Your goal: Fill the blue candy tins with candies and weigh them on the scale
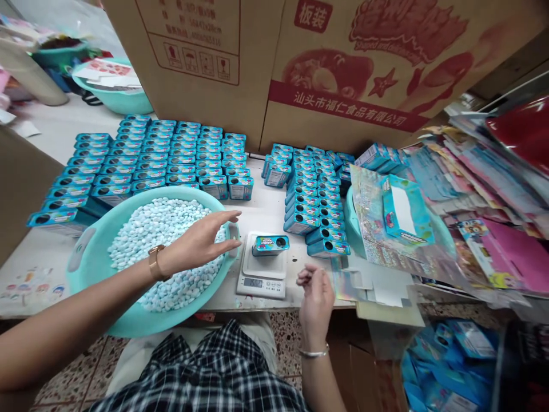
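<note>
My left hand point(199, 243) reaches over a turquoise basin point(141, 326) filled with pale blue and white candies point(150, 234). Its thumb and fingers are apart, with nothing between them, near the basin's right handle. To the right, a small blue candy box point(270, 245) sits on a white digital kitchen scale point(261, 290), whose display shows digits that are hard to read. Neither hand touches the box. My right hand point(316, 300) hovers right of the scale at the table's front edge. Its fingers are curled loosely; anything inside them is hidden.
Rows of blue boxes point(150, 154) stand behind the basin, and more boxes point(306, 200) behind the scale. A large cardboard carton point(257, 68) closes off the back. On the right, a tissue box point(405, 209) rests on glittery sheets above another basin. A bag of blue boxes point(450, 366) lies below.
</note>
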`<state>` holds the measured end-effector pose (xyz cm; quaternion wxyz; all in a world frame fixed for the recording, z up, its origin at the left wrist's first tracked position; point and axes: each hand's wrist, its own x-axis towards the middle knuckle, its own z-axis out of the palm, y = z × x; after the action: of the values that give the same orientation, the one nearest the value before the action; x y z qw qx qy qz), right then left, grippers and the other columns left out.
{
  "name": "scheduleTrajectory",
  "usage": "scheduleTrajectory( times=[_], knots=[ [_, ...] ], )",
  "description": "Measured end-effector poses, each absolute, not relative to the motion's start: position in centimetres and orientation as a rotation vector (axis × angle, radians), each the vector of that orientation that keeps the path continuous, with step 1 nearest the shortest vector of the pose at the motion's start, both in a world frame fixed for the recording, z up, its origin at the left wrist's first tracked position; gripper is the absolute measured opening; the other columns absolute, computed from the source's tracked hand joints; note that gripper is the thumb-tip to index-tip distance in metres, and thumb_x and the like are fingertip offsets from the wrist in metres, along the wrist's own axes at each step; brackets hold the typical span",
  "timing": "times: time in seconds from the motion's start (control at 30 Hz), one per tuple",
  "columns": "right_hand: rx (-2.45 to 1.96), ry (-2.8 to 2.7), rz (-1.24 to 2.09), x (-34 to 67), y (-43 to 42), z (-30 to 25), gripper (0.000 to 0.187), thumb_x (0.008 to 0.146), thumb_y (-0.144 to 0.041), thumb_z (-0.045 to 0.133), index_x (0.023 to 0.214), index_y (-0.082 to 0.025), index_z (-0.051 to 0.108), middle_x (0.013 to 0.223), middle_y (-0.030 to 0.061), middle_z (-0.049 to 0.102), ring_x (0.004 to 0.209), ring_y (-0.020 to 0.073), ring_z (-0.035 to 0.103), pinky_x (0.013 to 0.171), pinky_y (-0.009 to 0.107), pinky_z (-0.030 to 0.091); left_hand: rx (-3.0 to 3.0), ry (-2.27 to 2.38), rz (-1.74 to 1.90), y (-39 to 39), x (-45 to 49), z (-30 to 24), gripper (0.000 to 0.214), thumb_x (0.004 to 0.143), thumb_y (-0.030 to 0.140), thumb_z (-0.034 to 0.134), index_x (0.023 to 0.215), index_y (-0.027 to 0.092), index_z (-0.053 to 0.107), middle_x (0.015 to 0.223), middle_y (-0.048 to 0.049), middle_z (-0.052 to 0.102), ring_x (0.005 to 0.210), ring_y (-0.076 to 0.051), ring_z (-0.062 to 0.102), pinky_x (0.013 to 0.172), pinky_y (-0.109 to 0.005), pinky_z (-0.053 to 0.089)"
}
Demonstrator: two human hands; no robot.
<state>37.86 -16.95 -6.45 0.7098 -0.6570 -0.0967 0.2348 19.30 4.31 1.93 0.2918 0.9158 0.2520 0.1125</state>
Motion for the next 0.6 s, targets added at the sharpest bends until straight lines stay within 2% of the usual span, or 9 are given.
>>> scheduleTrajectory(
  times=[0.1, 0.23, 0.37, 0.5, 0.6],
  knots=[
    [-1.651, -0.490, 0.608, 35.1, -18.6, -7.4, 0.029, 0.092, -0.041, 0.053, 0.096, -0.018, 0.070, 0.081, 0.0017, 0.061, 0.076, 0.0158, 0.056, 0.070, 0.028, 0.045, 2.435, 0.668, 0.295, 4.1, 19.3, 1.8, 0.060, 0.089, 0.052, 0.055, 0.139, 0.021, 0.043, 0.136, -0.0122, 0.057, 0.125, -0.027, 0.054, 0.106, -0.047, 0.043],
    [-1.788, -1.220, 0.595, 31.4, -18.3, -7.0, 0.028, 0.095, -0.022, 0.046, 0.113, -0.023, 0.067, 0.090, 0.0056, 0.062, 0.086, 0.0206, 0.056, 0.077, 0.033, 0.046, 2.441, 0.583, 0.308, 3.7, 20.8, 2.3, 0.060, 0.089, 0.051, 0.055, 0.139, 0.021, 0.043, 0.136, -0.0120, 0.057, 0.125, -0.026, 0.054, 0.106, -0.045, 0.043],
    [-1.928, -1.932, 0.433, 29.1, -14.3, -7.1, 0.028, 0.088, -0.010, 0.049, 0.110, -0.014, 0.066, 0.093, 0.0117, 0.064, 0.091, 0.0269, 0.055, 0.075, 0.038, 0.046, 2.439, 0.523, 0.328, 3.3, 22.5, 3.0, 0.060, 0.088, 0.050, 0.058, 0.137, 0.019, 0.045, 0.133, -0.0121, 0.059, 0.125, -0.027, 0.053, 0.108, -0.044, 0.041],
    [-2.045, -2.136, 0.441, 28.3, -9.4, -8.5, 0.025, 0.090, -0.010, 0.045, 0.101, -0.007, 0.067, 0.096, 0.0168, 0.066, 0.093, 0.0301, 0.058, 0.070, 0.039, 0.046, 2.437, 0.510, 0.321, 2.9, 23.0, 3.4, 0.062, 0.087, 0.050, 0.059, 0.137, 0.017, 0.045, 0.133, -0.0131, 0.059, 0.125, -0.027, 0.053, 0.107, -0.044, 0.041],
    [-2.056, -2.139, 0.439, 28.1, -7.4, -9.7, 0.024, 0.091, -0.011, 0.046, 0.102, -0.007, 0.067, 0.101, 0.0175, 0.067, 0.097, 0.0301, 0.057, 0.071, 0.040, 0.045, 2.437, 0.512, 0.318, 2.8, 22.9, 3.4, 0.061, 0.087, 0.051, 0.058, 0.137, 0.018, 0.045, 0.134, -0.0132, 0.058, 0.125, -0.027, 0.054, 0.106, -0.044, 0.042]
  ],
)
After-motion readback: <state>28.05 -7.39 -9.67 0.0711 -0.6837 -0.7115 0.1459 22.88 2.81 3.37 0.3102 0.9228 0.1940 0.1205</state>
